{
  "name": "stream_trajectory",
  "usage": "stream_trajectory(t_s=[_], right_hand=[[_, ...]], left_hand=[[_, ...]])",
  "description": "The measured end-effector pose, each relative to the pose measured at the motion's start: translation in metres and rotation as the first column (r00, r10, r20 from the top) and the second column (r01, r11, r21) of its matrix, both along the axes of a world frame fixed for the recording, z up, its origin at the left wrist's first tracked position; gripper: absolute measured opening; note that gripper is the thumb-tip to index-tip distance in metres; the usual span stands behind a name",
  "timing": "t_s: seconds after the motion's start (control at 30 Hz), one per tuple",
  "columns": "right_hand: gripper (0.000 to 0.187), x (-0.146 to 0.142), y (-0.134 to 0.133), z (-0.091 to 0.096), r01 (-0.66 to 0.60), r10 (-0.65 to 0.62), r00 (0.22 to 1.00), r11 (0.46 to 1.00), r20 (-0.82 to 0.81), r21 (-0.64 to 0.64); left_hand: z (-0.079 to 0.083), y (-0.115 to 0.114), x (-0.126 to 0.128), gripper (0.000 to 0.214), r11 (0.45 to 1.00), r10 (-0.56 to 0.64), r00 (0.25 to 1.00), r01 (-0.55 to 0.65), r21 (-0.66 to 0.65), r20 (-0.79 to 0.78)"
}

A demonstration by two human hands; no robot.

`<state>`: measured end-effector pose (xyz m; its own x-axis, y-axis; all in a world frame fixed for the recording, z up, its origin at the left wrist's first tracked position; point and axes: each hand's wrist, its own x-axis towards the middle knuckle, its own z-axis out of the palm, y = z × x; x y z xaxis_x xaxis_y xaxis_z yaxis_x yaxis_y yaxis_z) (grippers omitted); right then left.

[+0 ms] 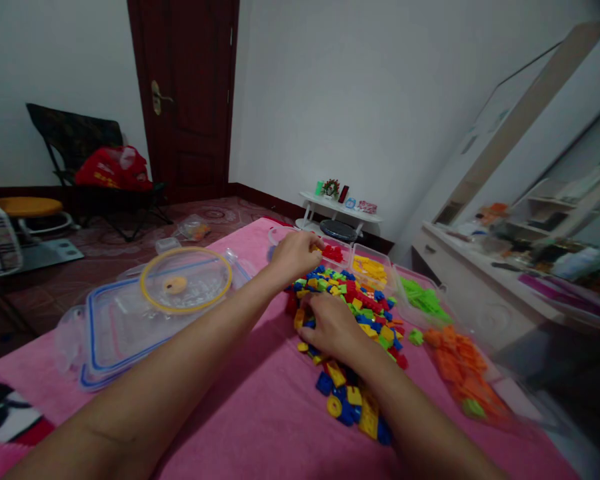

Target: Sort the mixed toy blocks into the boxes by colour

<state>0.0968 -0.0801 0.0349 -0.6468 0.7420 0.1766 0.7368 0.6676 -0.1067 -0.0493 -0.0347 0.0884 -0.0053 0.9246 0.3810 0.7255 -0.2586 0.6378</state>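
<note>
A heap of small plastic building bricks [356,313] in red, blue, yellow and green lies on a pink cloth [260,407]. My left hand [296,255] reaches to the far edge of the heap beside a clear box of red bricks [334,253]; its fingers are curled over something I cannot make out. My right hand [330,327] rests palm down on the near side of the heap, fingers bent into the bricks. Clear boxes hold yellow bricks [371,269], green bricks [423,299] and orange bricks [457,370].
Clear container lids [125,327], one round with a yellow rim [186,280], lie at the left on the cloth. A folding chair with a red bag [111,168] stands by a dark door [190,93]. A white desk [485,293] is at the right, a low white shelf [340,208] behind.
</note>
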Motion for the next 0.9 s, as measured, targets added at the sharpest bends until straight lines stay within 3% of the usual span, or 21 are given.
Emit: stream_trajectory(t_s=[0.07, 0.17, 0.27, 0.33, 0.4, 0.5, 0.57, 0.77, 0.83, 0.9], right_hand=[[0.024, 0.018, 0.003, -0.004, 0.114, -0.117, 0.964, 0.993, -0.238, -0.028], [0.031, 0.039, 0.011, -0.012, 0.198, -0.293, 0.74, 0.955, -0.606, -0.219], [0.039, 0.052, 0.017, -0.017, 0.078, -0.362, 0.471, 0.925, -0.804, -0.371], [0.041, 0.056, 0.019, -0.017, -0.018, -0.354, 0.378, 0.921, -0.856, -0.389], [0.043, 0.057, 0.02, -0.016, -0.055, -0.344, 0.346, 0.921, -0.873, -0.385], [0.043, 0.058, 0.019, -0.013, -0.045, -0.334, 0.368, 0.926, -0.868, -0.375], [0.041, 0.057, 0.019, -0.012, -0.042, -0.343, 0.377, 0.922, -0.86, -0.386], [0.042, 0.06, 0.016, -0.01, -0.255, -0.4, 0.244, 0.852, -0.883, -0.457], [0.042, 0.063, 0.016, -0.009, -0.318, -0.418, 0.263, 0.814, -0.87, -0.487], [0.042, 0.065, 0.016, -0.007, -0.322, -0.404, 0.34, 0.799, -0.85, -0.508]], left_hand=[[-0.008, 0.004, 0.004, 0.031, 0.996, -0.083, 0.995, 0.082, 0.018, 0.051], [-0.021, 0.006, 0.014, 0.028, 0.957, -0.192, 0.941, 0.242, -0.159, 0.28], [-0.027, 0.002, 0.027, 0.021, 0.853, -0.132, 0.826, 0.376, -0.361, 0.548], [-0.03, -0.002, 0.033, 0.015, 0.782, -0.074, 0.757, 0.448, -0.433, 0.65], [-0.034, -0.005, 0.037, 0.02, 0.695, -0.057, 0.683, 0.551, -0.462, 0.728], [-0.043, -0.004, 0.037, 0.038, 0.568, -0.112, 0.579, 0.704, -0.426, 0.808], [-0.048, -0.002, 0.037, 0.047, 0.534, -0.167, 0.534, 0.756, -0.379, 0.829], [-0.049, -0.005, 0.04, 0.052, 0.561, -0.256, 0.507, 0.771, -0.301, 0.823], [-0.047, -0.007, 0.04, 0.053, 0.584, -0.289, 0.562, 0.745, -0.323, 0.775], [-0.045, -0.009, 0.04, 0.054, 0.626, -0.32, 0.647, 0.693, -0.358, 0.692]])
